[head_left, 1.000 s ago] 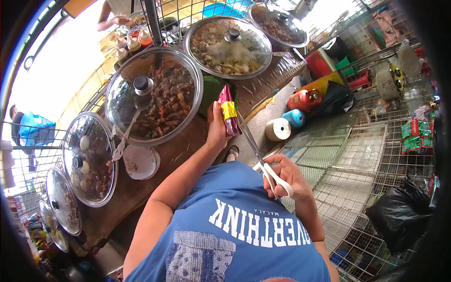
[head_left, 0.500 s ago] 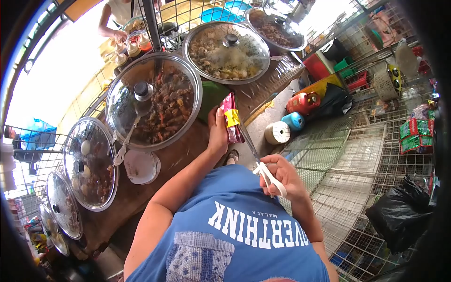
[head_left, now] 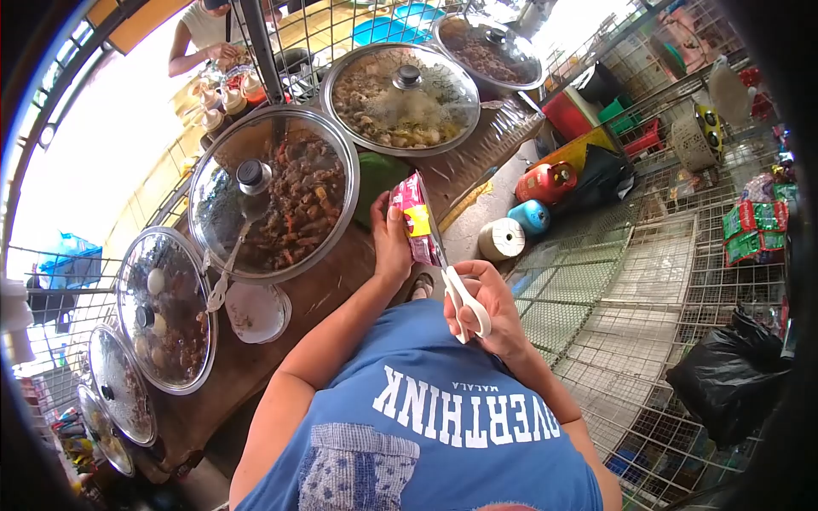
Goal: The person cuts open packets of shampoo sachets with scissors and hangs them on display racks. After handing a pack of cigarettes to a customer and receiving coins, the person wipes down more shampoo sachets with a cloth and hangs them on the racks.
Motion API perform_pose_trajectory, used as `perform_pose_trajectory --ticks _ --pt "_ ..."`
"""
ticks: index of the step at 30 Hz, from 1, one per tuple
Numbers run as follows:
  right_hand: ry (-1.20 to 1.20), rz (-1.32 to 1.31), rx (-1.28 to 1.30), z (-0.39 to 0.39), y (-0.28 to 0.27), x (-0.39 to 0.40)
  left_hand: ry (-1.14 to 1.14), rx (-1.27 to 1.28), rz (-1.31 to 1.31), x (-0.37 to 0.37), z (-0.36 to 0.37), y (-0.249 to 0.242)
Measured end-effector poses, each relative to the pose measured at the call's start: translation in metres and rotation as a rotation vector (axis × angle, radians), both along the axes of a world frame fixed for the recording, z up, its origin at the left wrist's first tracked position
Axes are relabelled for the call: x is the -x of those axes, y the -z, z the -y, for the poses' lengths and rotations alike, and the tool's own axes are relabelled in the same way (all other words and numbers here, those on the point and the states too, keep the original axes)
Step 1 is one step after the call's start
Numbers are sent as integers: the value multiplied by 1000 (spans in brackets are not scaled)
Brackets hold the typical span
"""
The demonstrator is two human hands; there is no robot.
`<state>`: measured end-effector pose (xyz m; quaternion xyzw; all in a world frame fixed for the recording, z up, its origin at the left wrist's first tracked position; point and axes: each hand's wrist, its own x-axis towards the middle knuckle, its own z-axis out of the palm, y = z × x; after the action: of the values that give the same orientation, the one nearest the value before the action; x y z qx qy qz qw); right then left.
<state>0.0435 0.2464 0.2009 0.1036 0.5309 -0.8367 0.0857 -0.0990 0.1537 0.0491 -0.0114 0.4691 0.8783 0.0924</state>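
My left hand [head_left: 392, 241] is closed on a dark pink packet [head_left: 412, 219] with a yellow patch, held up in front of my chest. White-handled scissors [head_left: 463, 305] are in my right hand [head_left: 487, 312], with fingers around the handles. The blades lie along the packet's right edge; whether they have cut into it I cannot tell. Beyond and left of the packet, a large glass-lidded pan [head_left: 274, 194] holds chunky dark food, with a spoon resting by its lid. Another lidded pan [head_left: 400, 100] of paler food stands behind.
More lidded pans [head_left: 165, 310] line the brown table [head_left: 328, 294] on the left. A white plate [head_left: 258, 312] lies near its edge. Red and blue cylinders [head_left: 546, 182] and a white roll [head_left: 502, 239] are at the right. A co-worker [head_left: 203, 38] handles food behind the grille.
My right hand and the scissors have moved left and up, closer to the packet. The packet is turned more towards me. The co-worker has leaned further into view.
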Motion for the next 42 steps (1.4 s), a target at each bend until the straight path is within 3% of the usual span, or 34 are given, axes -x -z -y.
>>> perform_pose_trajectory --ticks 3,4,6,9,11,12,15,18,21,22,24,25,27,28,29,33,35,37,38,39,40,41,42 --pt "-6 -59 -83 -5 -13 -9 -41 46 -47 4 1 -7" --pt "68 -141 -257 -3 -31 -13 -93 96 -66 10 -1 11" --pt "229 -294 -149 -16 -54 -21 -67 37 -39 7 1 38" --pt "250 -576 -248 -48 -58 -2 36 -56 29 -6 15 33" --pt "331 -380 -222 -52 -40 12 441 -462 103 -6 36 53" --pt "229 -251 -408 -66 -22 16 677 -660 141 -4 46 66" --pt "-98 -64 -1069 -84 39 36 747 -617 185 -26 58 52" --pt "-228 -106 -1247 -67 81 71 798 -742 440 -37 76 38" --pt "-183 -414 -1372 -48 116 118 772 -357 387 -43 89 17" --pt "-183 -402 -1361 -41 120 131 742 -428 436 -41 89 10" --pt "-251 -476 -1622 -29 120 157 699 -488 483 -40 92 3" --pt "-252 -490 -1609 -27 120 166 727 -186 294 -40 93 1" --pt "-580 -226 -1604 -22 118 184 716 -231 226 -39 97 12" --pt "-629 -256 -1570 -26 124 191 710 -254 192 -39 99 18" --pt "-634 -277 -1567 -34 129 192 689 -507 260 -38 99 28" --pt "-335 -354 -1127 -42 76 157 628 -550 297 -37 90 0" --pt "-373 -407 -868 -29 19 118 618 -249 159 -35 83 -1" --pt "-321 -551 -1010 -13 13 90 647 -338 157 -31 74 -5" --pt "-284 -614 -1088 -11 13 85 559 -20 -156 -30 67 -9" --pt "-240 -675 -1167 -10 12 80 520 29 -185 -29 59 -22" --pt "-201 -629 -1045 -14 14 78 480 81 -212 -28 50 -36" --pt "-165 -587 -924 -19 17 75 496 -119 56 -28 42 -51" --pt "-185 -639 -943 -29 22 75 578 -134 118 -25 40 -54"
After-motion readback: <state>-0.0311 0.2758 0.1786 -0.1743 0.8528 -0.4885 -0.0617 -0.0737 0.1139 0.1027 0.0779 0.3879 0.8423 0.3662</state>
